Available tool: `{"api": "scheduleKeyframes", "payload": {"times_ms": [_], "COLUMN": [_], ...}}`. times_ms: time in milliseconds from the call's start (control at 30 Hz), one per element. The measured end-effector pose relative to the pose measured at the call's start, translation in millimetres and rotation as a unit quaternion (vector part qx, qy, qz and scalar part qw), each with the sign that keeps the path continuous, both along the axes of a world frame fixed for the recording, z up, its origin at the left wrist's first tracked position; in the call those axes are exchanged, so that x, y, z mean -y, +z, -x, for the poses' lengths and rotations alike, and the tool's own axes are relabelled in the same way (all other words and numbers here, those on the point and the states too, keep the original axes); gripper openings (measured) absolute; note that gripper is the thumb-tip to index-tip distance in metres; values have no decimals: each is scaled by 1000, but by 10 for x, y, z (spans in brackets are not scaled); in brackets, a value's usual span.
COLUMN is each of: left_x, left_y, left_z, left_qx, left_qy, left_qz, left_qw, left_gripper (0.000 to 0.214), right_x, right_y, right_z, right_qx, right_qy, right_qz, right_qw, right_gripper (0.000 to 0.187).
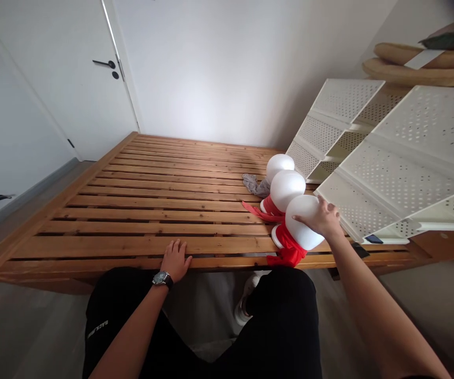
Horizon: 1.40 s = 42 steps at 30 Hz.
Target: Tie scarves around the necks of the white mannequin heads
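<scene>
My right hand (325,218) grips the top of the nearest white mannequin head (305,231), thumb on one side and fingers on the other. A bright red cloth (290,247) is wrapped around its neck, above a white base. Behind it stands a second white mannequin head (288,189) with a duller red cloth (264,211) at its neck. Farther back, a third white mannequin head (280,164) has a grey cloth (256,185) beside it. My left hand (175,260) lies flat on the front slats, fingers spread, holding nothing.
The wooden slatted platform (163,213) spans the view in front of my knees. White perforated stacked bins (372,173) stand on the right, close to the heads, with tan cushions (420,66) above. A white wall and a door with a black handle (106,63) are behind.
</scene>
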<state>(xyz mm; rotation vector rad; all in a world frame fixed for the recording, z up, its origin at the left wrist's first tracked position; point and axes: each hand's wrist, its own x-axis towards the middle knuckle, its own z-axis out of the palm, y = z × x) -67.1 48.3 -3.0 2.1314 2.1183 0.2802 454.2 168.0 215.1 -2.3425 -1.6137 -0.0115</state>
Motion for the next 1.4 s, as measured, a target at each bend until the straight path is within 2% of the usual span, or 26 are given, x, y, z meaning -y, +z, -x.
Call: {"api": "scheduleKeyframes", "payload": {"times_ms": [133,333,433,500,600,733,800,833,900,1033,1133,1233,1400], "left_x": [-1,11,29,52,109,203,223,221,191,78,30,45,118], "left_y": [16,25,94,193,389,561,554,531,465,359,304,218,85], "left_z": [-6,13,-21,-124,-443,-1058,-1340,-1458,-1644,-1911,-2111,-2279,-2293], "left_qx": [1,0,-3,-3,-2,-29,-48,-54,-58,-40,16,45,37], "left_qy": [0,-8,-26,-81,-225,-428,-492,-505,-498,-397,-313,-250,-223], "left_qz": [11,16,-13,-63,-154,-250,-272,-274,-259,-153,-82,-57,-55], "left_qw": [1000,1000,1000,995,962,868,826,816,826,904,946,965,973], "left_gripper": [64,65,63,58,49,40,36,35,35,39,44,53,58], "right_x": [68,227,298,354,436,503,521,529,545,574,585,585,584], "right_y": [57,273,417,499,528,382,295,262,219,191,174,151,135], "right_z": [85,301,478,698,1193,1933,2226,2340,2502,2625,2637,2636,2634], "right_qx": [-47,-32,-13,-6,-35,-74,-67,-61,-47,-30,-26,-24,-32], "right_qy": [-19,-36,15,74,122,153,168,172,176,187,191,191,195], "right_qz": [37,46,13,-20,-24,16,25,27,30,30,22,20,16], "right_qw": [998,998,1000,997,992,985,983,983,983,981,981,981,980], "right_gripper": [140,136,128,123,123,122,121,120,120,120,121,121,123]}}
